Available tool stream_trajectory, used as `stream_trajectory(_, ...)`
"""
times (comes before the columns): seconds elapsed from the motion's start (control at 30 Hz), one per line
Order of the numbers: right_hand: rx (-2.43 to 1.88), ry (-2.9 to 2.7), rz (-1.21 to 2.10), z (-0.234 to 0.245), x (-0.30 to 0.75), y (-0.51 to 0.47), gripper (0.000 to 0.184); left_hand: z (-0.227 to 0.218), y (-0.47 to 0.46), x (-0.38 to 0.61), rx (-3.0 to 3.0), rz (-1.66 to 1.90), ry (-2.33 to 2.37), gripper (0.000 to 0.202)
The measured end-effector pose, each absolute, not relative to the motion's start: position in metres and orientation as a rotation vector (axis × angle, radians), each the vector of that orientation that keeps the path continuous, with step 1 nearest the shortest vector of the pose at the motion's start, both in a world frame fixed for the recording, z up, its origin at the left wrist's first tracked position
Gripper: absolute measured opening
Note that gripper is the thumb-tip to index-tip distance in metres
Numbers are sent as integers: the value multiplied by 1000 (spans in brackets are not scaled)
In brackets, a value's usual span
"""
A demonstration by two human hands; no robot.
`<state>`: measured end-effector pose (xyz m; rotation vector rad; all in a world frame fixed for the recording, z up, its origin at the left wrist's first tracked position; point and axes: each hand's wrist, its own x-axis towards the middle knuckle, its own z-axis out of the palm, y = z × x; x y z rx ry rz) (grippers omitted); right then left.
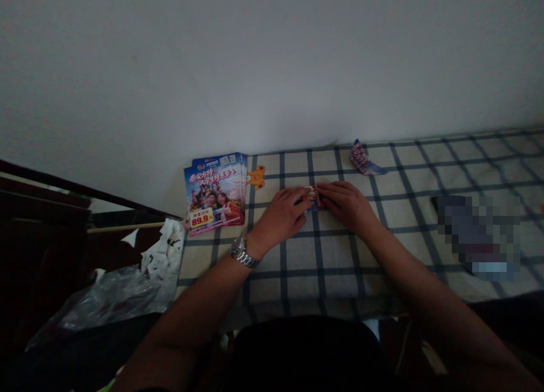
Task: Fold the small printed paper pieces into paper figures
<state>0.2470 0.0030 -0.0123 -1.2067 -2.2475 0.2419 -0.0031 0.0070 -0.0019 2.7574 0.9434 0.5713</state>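
My left hand (284, 213) and my right hand (345, 204) lie side by side on a checked cloth (340, 261), fingertips meeting over a small folded piece of coloured paper (312, 198). Both hands press and pinch this paper, which is mostly hidden under the fingers. A metal watch (242, 251) sits on my left wrist. A stack of colourful flyers (216, 192) lies to the left of my left hand, at the cloth's corner.
A folded paper shape (362, 158) rests near the wall behind my right hand. A blurred dark object (478, 233) lies at the right. Crumpled white paper and clear plastic (127, 284) sit off the left edge. A white wall rises behind.
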Motion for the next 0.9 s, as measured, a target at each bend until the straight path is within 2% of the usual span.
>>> stream_trajectory(0.33, -1211, -2267, 183, -13, 245, 1, 35, 3, 2, 5, 2779, 546, 1018, 37)
stream_trajectory(0.7, -1112, -2333, 317, -15, 263, 10, 43, -4, 5, 7, 2789, 599, 1036, 36)
stream_trajectory(0.9, -1090, -2322, 298, -15, 267, 14, 33, -3, 7, 6, 2816, 592, 1013, 28)
